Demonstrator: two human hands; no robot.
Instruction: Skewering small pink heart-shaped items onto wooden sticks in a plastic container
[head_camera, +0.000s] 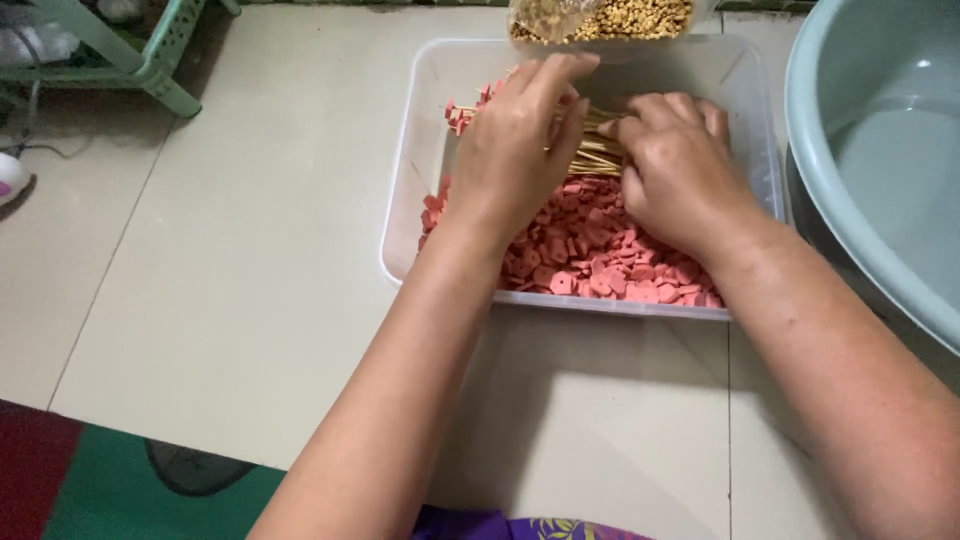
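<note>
A tiled floor (250, 280) carries a clear plastic tub (425, 150) filled with pink sausage slices (600, 265). Over them, the left hand (515, 150) curls closed around a bundle of wooden skewers (598, 155), while the right hand (680, 170) grips the same bundle just beside it. Beyond the tub lies a bag of brown pellets (620, 18); a grey-green basin (880, 150) stands right.
</note>
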